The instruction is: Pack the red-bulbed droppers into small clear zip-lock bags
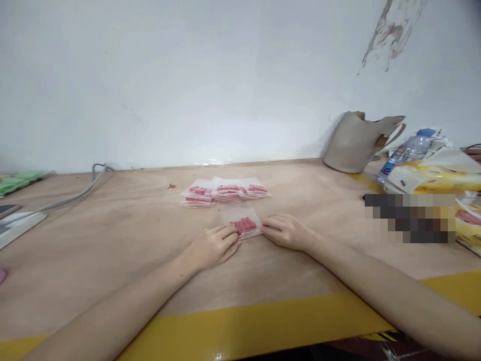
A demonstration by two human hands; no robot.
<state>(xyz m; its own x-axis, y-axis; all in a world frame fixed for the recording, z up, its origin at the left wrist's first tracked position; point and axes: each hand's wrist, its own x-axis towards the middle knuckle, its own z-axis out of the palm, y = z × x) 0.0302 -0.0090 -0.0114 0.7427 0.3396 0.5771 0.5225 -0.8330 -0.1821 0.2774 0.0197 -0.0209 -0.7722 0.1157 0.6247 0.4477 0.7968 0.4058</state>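
A small clear plastic bag (240, 213) lies on the table between my hands, with several red, rod-like pieces in a row near its front edge. My left hand (217, 245) closes on the bag's left front corner, fingers over the plastic and thumb tucked below. At the right edge, my right hand (284, 231) has its fingers pressed together on the bag's side. Just behind, several similar clear bags of red pieces (227, 189) lie in an overlapping pile, which neither hand touches.
Brown paper with yellow tape (240, 326) along its front edge covers the table (124, 240). A grey cable (80, 196) and green packs (22, 181) lie left. On the right are a beige pitcher-like container (347, 143), a water bottle (408, 150) and yellow packaging (443, 175).
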